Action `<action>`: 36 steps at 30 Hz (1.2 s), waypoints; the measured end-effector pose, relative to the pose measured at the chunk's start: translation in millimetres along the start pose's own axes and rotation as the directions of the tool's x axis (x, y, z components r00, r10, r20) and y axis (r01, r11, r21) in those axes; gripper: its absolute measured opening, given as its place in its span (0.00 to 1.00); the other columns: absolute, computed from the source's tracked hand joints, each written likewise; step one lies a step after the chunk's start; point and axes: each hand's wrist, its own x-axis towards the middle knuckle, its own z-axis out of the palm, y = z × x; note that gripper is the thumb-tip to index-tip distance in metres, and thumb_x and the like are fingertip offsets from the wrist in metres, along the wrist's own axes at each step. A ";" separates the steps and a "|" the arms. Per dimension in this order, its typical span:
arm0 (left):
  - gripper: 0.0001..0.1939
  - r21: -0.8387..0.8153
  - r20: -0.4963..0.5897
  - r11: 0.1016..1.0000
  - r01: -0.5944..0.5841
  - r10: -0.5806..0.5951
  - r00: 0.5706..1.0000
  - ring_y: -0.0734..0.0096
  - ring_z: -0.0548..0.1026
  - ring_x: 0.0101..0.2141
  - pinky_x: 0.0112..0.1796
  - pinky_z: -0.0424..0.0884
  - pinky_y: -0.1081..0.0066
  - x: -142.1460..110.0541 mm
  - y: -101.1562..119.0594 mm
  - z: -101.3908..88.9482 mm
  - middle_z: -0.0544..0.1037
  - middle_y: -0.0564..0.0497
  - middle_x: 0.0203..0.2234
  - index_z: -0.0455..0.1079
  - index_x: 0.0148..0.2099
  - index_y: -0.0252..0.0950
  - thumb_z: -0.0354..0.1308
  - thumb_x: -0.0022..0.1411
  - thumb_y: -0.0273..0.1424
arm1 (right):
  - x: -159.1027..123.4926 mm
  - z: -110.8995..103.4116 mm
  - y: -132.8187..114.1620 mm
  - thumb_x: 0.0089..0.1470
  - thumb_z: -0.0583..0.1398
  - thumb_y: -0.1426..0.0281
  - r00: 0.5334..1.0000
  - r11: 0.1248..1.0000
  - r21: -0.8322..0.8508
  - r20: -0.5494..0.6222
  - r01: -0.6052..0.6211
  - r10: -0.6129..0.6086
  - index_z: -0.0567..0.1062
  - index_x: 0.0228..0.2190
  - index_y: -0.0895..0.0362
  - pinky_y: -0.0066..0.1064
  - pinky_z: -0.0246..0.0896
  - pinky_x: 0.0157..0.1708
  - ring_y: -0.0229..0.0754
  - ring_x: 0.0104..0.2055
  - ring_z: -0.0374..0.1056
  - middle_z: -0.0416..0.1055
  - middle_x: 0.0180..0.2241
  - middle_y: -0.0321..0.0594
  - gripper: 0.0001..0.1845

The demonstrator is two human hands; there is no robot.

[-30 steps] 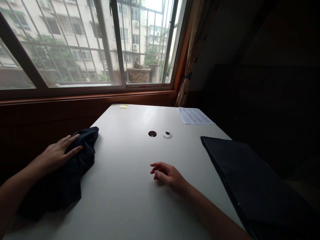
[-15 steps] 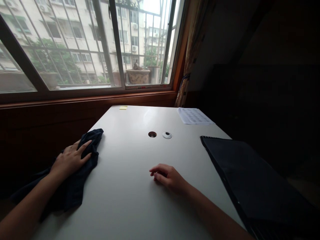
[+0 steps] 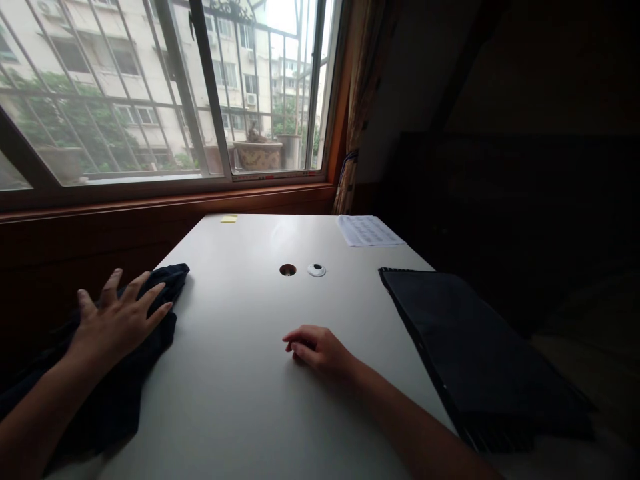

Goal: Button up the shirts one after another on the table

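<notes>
My left hand [image 3: 115, 317], fingers spread wide, lies over a crumpled dark blue cloth [image 3: 167, 273] at the left edge of the white table [image 3: 225, 400]. Its thumb and nearer fingers are over the cloth, and the far fingers point up past the table edge. The cloth hangs down over that side, its lower part in shadow. My right hand [image 3: 320, 350] rests near the middle of the table with fingers loosely bent and a gap between thumb and forefinger. Nothing shows in it.
A flat dark fabric piece [image 3: 460, 333] with a ridged edge lies along the right side, partly past the table edge. Beyond my hands are a round hole [image 3: 287, 270], a white ring-shaped cover [image 3: 317, 270], printed papers [image 3: 370, 231] and a yellow note [image 3: 229, 219]. A barred window [image 3: 175, 100] stands behind.
My left hand has spread its fingers and lifted the far ones off the cloth. My right hand keeps its pose. The whole view has shifted, so the table sits further left.
</notes>
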 end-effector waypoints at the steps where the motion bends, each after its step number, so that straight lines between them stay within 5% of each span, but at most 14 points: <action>1: 0.24 0.041 -0.069 0.998 -0.052 0.054 0.996 0.34 0.36 0.69 0.57 0.27 0.24 -0.5 11.7 -2.6 0.58 0.47 0.66 0.68 0.60 0.48 0.45 0.68 0.46 | 0.1 -0.5 -0.5 0.58 0.58 0.73 1.000 1.000 -0.005 -0.008 0.002 -0.002 0.79 0.43 0.57 0.29 0.68 0.34 0.37 0.32 0.74 0.77 0.36 0.41 0.13; 5: 0.22 -0.046 -0.081 0.959 -0.280 0.276 0.958 0.46 0.56 0.65 0.63 0.50 0.41 1.9 59.9 7.5 0.71 0.43 0.57 0.66 0.59 0.40 0.48 0.68 0.43 | 0.7 -3.4 0.6 0.58 0.58 0.72 0.998 0.999 -0.032 -0.061 0.012 -0.014 0.79 0.42 0.57 0.30 0.69 0.34 0.38 0.31 0.74 0.78 0.35 0.41 0.12; 8: 0.13 -0.221 -0.012 0.912 -0.344 0.350 0.937 0.54 0.71 0.52 0.51 0.69 0.58 4.6 91.4 29.4 0.77 0.44 0.46 0.69 0.48 0.38 0.50 0.69 0.39 | 1.8 -8.5 1.5 0.59 0.58 0.71 0.988 0.998 -0.068 -0.151 0.012 -0.022 0.79 0.41 0.56 0.30 0.69 0.33 0.38 0.30 0.73 0.78 0.34 0.40 0.12; 14: 0.10 -0.379 0.010 0.823 -0.423 0.461 0.887 0.64 0.74 0.34 0.37 0.68 0.67 -4.9 128.0 58.8 0.76 0.48 0.35 0.67 0.40 0.38 0.45 0.71 0.28 | 0.7 -41.7 -14.8 0.61 0.56 0.68 0.888 0.949 -0.314 -0.442 -0.016 -0.131 0.79 0.41 0.55 0.34 0.70 0.37 0.42 0.35 0.74 0.78 0.36 0.42 0.12; 21: 0.12 -0.461 -0.070 0.715 -0.526 0.562 0.824 0.67 0.71 0.32 0.34 0.66 0.70 -13.7 131.1 60.1 0.73 0.49 0.30 0.63 0.36 0.37 0.42 0.72 0.28 | -20.8 -130.5 -17.9 0.59 0.57 0.65 0.810 0.787 -0.556 -0.572 -0.268 -0.128 0.78 0.42 0.57 0.33 0.70 0.36 0.43 0.37 0.73 0.75 0.44 0.45 0.14; 26: 0.11 -0.514 -0.060 0.734 -0.444 0.485 0.872 0.68 0.70 0.30 0.34 0.66 0.70 -13.2 131.9 61.0 0.72 0.50 0.30 0.65 0.38 0.37 0.44 0.74 0.33 | -63.6 -181.2 8.0 0.55 0.60 0.63 0.742 0.444 -0.686 -0.667 -0.576 -0.066 0.77 0.46 0.58 0.42 0.65 0.49 0.53 0.48 0.70 0.72 0.49 0.49 0.19; 30: 0.10 -0.573 -0.036 0.713 -0.404 0.471 0.881 0.69 0.73 0.33 0.34 0.68 0.71 -13.7 130.3 62.9 0.74 0.48 0.36 0.67 0.46 0.38 0.45 0.74 0.32 | -96.2 -189.5 27.7 0.54 0.61 0.58 0.688 0.158 -0.674 -0.723 -0.722 0.059 0.77 0.49 0.60 0.45 0.64 0.47 0.58 0.46 0.70 0.72 0.50 0.53 0.25; 36: 0.12 -0.569 -0.033 0.696 -0.437 0.512 0.858 0.67 0.75 0.35 0.36 0.70 0.70 -12.0 123.9 66.2 0.76 0.47 0.37 0.70 0.46 0.38 0.45 0.73 0.31 | -113.4 -182.6 34.4 0.58 0.57 0.61 0.670 0.076 -0.666 -0.734 -0.742 0.111 0.80 0.46 0.58 0.41 0.64 0.44 0.55 0.44 0.72 0.74 0.50 0.51 0.21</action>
